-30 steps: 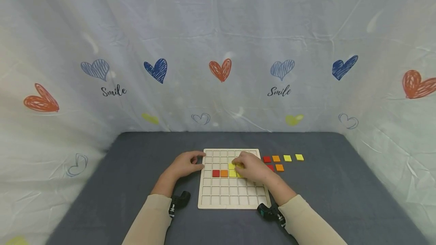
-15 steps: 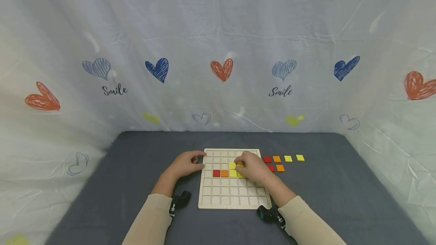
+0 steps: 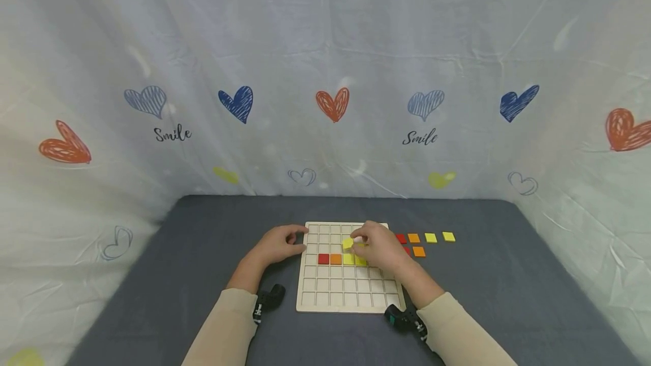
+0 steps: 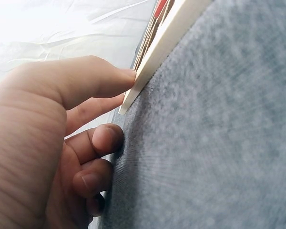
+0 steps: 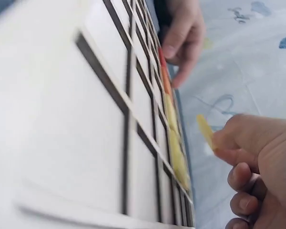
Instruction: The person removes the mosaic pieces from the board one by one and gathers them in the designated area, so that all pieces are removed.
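My right hand (image 3: 382,247) pinches a yellow square tile (image 5: 206,130) between thumb and forefinger, tilted and raised just above the wooden grid board (image 3: 335,309). One row of the board holds a red tile (image 3: 323,259), an orange tile (image 3: 335,259) and two yellow tiles (image 3: 348,259), the farther right one partly behind the hand. At the board's left edge rests my left hand (image 3: 276,244). Its thumb and forefinger touch the rim (image 4: 164,40), while the other fingers curl loosely beside it in the left wrist view. Cells beneath the right hand are hidden.
Right of the board lie loose tiles on the grey tabletop (image 3: 483,287): a red one (image 3: 400,238), an orange one (image 3: 414,238), two yellow ones (image 3: 430,238), and a nearer orange one (image 3: 419,251) beside a partly covered red one. A curtain printed with hearts (image 3: 333,105) hangs behind.
My right hand has risen slightly from the board, and the yellow tile that lay flat at its fingertips is now lifted and tilted. The left hand stays at the rim.
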Demonstrator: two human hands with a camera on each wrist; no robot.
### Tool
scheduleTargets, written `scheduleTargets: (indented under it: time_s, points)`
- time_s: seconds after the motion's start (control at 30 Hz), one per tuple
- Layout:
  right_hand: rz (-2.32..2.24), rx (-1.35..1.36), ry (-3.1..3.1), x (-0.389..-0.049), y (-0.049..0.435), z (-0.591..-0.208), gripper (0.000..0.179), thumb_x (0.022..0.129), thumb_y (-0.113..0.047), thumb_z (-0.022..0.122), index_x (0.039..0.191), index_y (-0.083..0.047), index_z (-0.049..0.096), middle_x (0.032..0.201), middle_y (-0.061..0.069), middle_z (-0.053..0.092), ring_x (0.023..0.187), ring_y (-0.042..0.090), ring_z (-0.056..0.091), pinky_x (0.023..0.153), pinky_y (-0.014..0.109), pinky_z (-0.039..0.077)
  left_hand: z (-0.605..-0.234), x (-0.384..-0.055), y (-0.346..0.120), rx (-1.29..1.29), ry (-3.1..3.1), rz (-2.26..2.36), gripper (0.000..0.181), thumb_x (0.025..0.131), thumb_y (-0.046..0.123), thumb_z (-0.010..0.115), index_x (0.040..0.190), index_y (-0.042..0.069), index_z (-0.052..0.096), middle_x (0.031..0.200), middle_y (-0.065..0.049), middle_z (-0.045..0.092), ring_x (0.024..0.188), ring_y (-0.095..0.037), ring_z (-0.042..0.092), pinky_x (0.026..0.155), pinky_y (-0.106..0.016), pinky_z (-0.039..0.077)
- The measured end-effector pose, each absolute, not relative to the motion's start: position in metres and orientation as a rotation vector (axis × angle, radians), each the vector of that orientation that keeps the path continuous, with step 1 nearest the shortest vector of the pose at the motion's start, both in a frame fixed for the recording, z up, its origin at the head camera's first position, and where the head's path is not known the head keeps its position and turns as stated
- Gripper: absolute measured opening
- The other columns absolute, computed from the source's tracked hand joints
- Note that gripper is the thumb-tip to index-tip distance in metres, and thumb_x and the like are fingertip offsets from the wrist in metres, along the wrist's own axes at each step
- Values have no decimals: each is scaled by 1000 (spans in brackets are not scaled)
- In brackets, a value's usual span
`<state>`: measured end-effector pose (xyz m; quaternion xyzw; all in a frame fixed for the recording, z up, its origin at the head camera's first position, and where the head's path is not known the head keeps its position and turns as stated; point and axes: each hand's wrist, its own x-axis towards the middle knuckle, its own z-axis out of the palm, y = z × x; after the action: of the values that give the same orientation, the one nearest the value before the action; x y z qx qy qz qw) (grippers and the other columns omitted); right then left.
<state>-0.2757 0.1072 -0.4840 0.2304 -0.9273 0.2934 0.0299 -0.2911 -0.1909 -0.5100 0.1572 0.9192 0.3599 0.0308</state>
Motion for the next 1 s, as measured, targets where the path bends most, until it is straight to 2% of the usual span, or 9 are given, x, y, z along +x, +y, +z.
scheduleTargets:
  time_s: [0.27, 0.57, 0.7, 0.87, 1.0]
  points:
    - [1077, 698, -2785, -277, 125, -461, 24, 94, -15, 76, 116, -10, 77, 85, 0, 48, 72, 17, 37, 63, 35, 32, -510, -290, -192, 504, 2833, 1111, 42, 92, 21, 78, 132, 13, 70, 68, 3, 48, 58, -12, 40, 61, -32, 36]
    - [1164, 639, -2699, -276, 149, -435, 23, 96, -16, 75, 118, -12, 76, 96, -3, 57, 88, 21, 48, 75, 42, 42, -509, -290, -191, 471, 2816, 1131, 42, 92, 22, 78, 133, 15, 70, 69, 2, 49, 58, -12, 40, 60, -32, 37]
    - [1216, 603, -2686, -276, 163, -428, 24, 97, -16, 74, 120, -11, 75, 106, 1, 61, 98, 24, 51, 85, 46, 45, -509, -290, -192, 477, 2808, 1135, 42, 92, 22, 78, 133, 15, 70, 69, 2, 50, 58, -13, 40, 59, -32, 36]
    - [1288, 592, -2685, -275, 183, -419, 28, 99, -19, 71, 124, -8, 73, 127, 10, 62, 116, 35, 55, 100, 55, 45, -509, -290, -191, 476, 2815, 1127, 42, 92, 22, 78, 133, 15, 70, 69, 2, 50, 58, -12, 40, 60, -32, 36]
    - [1285, 588, -2717, -276, 200, -414, 30, 101, -24, 69, 126, -8, 71, 137, 13, 58, 121, 36, 54, 101, 55, 44, -509, -290, -191, 470, 2822, 1132, 42, 91, 21, 78, 132, 15, 71, 69, 2, 49, 58, -12, 40, 60, -32, 36]
